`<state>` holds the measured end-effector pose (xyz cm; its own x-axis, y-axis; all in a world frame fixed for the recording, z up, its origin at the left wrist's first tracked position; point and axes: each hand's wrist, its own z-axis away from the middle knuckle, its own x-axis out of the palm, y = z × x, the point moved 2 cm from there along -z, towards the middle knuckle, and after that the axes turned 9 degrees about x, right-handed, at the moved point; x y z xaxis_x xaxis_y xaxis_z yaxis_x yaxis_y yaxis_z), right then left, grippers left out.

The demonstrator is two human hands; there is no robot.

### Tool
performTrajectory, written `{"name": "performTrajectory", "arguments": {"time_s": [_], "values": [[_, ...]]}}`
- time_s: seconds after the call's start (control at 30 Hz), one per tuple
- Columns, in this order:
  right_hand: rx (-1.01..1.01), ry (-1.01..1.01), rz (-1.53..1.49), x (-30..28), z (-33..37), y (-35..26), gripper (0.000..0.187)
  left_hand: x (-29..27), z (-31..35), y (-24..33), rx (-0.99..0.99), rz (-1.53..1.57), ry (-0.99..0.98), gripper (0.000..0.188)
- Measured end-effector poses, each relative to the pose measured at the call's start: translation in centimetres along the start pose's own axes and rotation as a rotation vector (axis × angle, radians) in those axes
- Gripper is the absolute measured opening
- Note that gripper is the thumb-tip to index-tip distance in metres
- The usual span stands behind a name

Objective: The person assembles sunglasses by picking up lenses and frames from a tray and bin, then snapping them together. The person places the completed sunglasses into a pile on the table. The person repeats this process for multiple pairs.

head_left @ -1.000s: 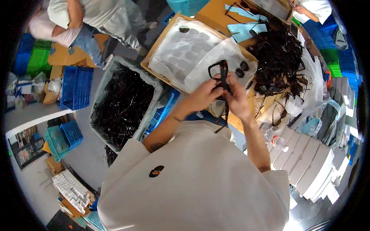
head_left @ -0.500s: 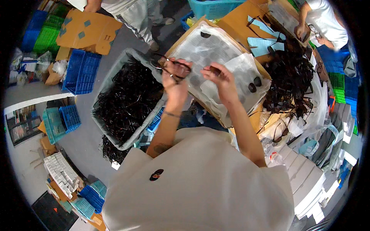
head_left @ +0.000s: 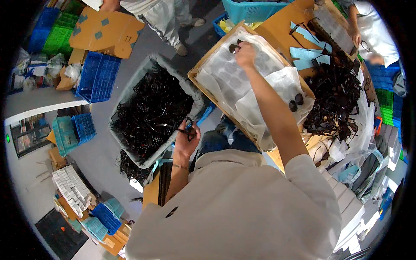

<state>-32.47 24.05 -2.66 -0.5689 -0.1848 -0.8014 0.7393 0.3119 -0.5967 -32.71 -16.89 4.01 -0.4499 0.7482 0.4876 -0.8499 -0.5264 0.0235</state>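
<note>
Left hand (head_left: 186, 142) grips glasses (head_left: 188, 125); right hand (head_left: 246, 55) at dark lenses (head_left: 232, 48), grip unclear; two lenses (head_left: 293, 105) on paper (head_left: 276, 90), frame pile (head_left: 331, 97) seemingly left.

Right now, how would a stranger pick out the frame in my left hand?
Find the big grey-lined bin of tangled dark eyewear. By its lower right edge in view is your left hand. The dark glasses frame there is the one: it is held in fingers, while its neighbours lie heaped in the bin.

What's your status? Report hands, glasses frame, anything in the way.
Left hand holds glasses frame by the bin. Right hand at dark lenses, far end of box. Right forearm across box, hiding some paper.
</note>
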Motion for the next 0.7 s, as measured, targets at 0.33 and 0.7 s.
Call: {"name": "performTrajectory", "arguments": {"time_s": [0.33,0.7], "values": [[-0.469,0.291,-0.873,-21.8,17.1,-7.9,0.012,13.1,4.0,-5.2,0.54,-0.683,-0.531,0.049],[0.015,0.112,0.111,-27.7,29.5,5.3,0.038,9.4,7.6,-26.7,0.097,-1.242,-0.901,0.04]]}}
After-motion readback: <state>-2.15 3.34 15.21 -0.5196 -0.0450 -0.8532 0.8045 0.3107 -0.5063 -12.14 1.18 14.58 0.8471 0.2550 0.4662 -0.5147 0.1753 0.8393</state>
